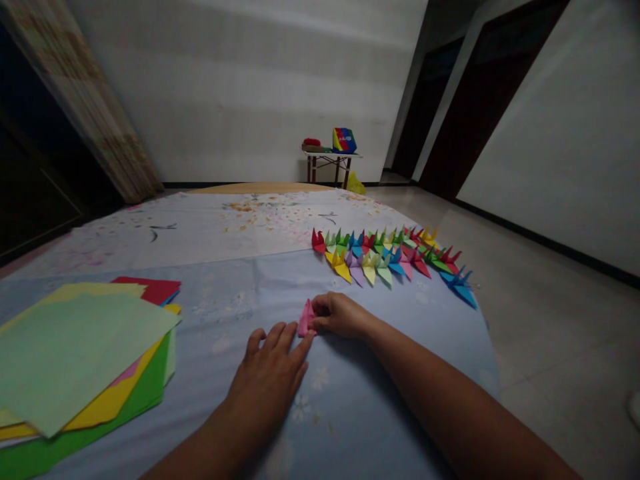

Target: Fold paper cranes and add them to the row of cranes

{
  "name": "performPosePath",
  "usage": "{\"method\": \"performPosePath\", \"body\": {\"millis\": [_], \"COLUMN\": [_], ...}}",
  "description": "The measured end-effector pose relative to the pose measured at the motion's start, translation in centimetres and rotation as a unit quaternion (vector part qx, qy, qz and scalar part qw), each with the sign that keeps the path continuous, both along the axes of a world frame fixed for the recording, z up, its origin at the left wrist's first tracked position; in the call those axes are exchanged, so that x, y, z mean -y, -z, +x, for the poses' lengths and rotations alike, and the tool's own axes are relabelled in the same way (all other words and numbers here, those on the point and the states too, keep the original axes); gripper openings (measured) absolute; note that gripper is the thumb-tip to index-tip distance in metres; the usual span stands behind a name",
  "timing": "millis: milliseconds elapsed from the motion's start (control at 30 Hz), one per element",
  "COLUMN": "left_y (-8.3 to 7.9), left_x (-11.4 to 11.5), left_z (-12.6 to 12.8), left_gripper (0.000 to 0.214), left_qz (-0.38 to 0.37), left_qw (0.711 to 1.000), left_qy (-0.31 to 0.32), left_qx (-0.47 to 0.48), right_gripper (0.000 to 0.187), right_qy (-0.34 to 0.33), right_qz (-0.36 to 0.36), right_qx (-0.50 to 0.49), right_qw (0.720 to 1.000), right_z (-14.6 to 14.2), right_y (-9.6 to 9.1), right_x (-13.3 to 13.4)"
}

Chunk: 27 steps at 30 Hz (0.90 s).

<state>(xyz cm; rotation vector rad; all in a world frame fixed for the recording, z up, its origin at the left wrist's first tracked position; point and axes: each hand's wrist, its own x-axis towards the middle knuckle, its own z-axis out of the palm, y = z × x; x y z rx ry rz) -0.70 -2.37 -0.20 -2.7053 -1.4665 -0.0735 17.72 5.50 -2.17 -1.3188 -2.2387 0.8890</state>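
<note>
A small piece of folded pink paper (305, 319) rests on the blue flowered cloth, between my two hands. Its right side is covered by my right hand (340, 315), whose thumb and fingers pinch it. My left hand (273, 363) lies palm down just left of and nearer than the paper, fingers stretched out, with a fingertip at the paper's lower edge. Beyond my right hand stand rows of folded paper cranes (370, 267) in many colours. Over on the left lies a loose stack of coloured paper sheets (90, 347), pale green on top.
The round table is spread with a blue cloth (225, 300) and a white flowered cloth (200, 220). Against the far wall, a small table (327, 156) holds a colourful box (344, 140); a yellow bag (355, 184) sits beneath. A curtain (95, 113) hangs at left.
</note>
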Motion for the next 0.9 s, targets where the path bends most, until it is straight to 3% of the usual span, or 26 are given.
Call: {"method": "performPosePath", "body": {"millis": [167, 300, 567, 733, 900], "left_y": [0.31, 0.74, 0.39, 0.33, 0.11], "left_x": [0.46, 0.65, 0.41, 0.45, 0.5], "left_z": [0.45, 0.45, 0.59, 0.67, 0.82], "left_gripper": [0.039, 0.044, 0.049, 0.051, 0.047], "left_qz": [0.018, 0.025, -0.03, -0.023, -0.03], "left_qw": [1.0, 0.999, 0.999, 1.0, 0.999], "left_qy": [-0.003, 0.0, 0.01, 0.01, 0.011], "left_qx": [-0.018, -0.024, -0.019, -0.012, -0.014], "right_gripper": [0.016, 0.027, 0.041, 0.033, 0.037], "right_qy": [0.01, 0.022, 0.041, 0.058, 0.084], "right_qz": [0.007, -0.009, -0.029, -0.018, 0.011], "right_qx": [0.004, -0.012, -0.047, -0.056, -0.026], "right_qw": [1.0, 1.0, 0.998, 0.997, 0.996], "right_z": [-0.09, -0.23, -0.12, -0.32, -0.67], "right_y": [-0.36, -0.56, 0.08, 0.24, 0.02], "right_x": [0.12, 0.22, 0.09, 0.11, 0.26]}}
